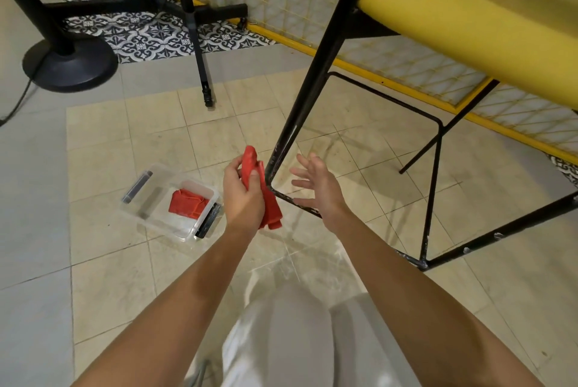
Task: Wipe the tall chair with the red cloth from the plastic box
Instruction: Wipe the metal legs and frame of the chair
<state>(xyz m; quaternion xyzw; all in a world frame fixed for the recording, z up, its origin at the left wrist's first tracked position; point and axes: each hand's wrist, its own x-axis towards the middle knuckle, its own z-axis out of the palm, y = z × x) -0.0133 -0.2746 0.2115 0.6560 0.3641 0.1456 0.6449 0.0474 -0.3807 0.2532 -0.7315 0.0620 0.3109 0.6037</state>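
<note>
Two hands near the tall chair's (469, 20) black leg (317, 74): left hand (242, 196) grips the red cloth (271, 210) just beside it, right hand (316, 186) spread, empty. Wrapping cloth round the leg should wipe best.

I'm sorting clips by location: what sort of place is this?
Likely an indoor café or bar-style seating area, though that's a guess: a tall chair with yellow seat and black metal legs, patterned black-and-white floor tiles, and a round black pedestal base.
</note>
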